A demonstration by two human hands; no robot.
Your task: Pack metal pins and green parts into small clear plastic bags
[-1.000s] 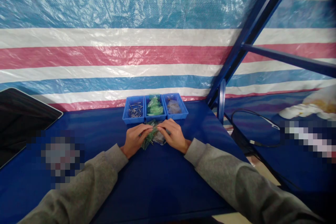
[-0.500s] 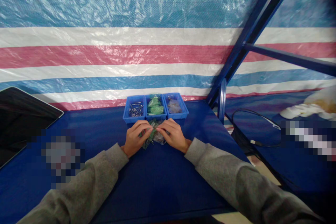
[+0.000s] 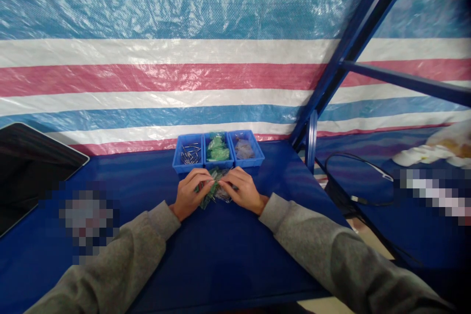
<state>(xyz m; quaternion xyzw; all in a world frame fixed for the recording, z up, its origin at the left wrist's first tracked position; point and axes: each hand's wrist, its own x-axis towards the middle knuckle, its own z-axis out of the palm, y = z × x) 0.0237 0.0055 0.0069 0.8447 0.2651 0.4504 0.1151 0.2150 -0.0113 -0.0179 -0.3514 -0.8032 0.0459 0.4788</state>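
My left hand [image 3: 192, 193] and my right hand [image 3: 243, 190] meet fingertip to fingertip over a small pile of green and clear plastic packets [image 3: 222, 193] on the blue table. Both hands are pinched closed; what sits between the fingertips is too small to name. Just behind them stand three joined blue bins. Thin metal pieces lie in the left bin [image 3: 178, 161], green packets [image 3: 217, 149] fill the middle one, and clear packets [image 3: 243, 149] are in the right bin.
A dark screen-like panel [image 3: 33, 171] lies at the far left of the blue table [image 3: 228, 260], near a blurred-out item. Blue metal framing [image 3: 311, 140] rises at the right. Beyond it are a black cable [image 3: 362, 201] and white items [image 3: 417, 155]. A striped sheet hangs behind.
My right fingertips have shifted very slightly over the pile. Otherwise both hands, the packets and the bins look the same.
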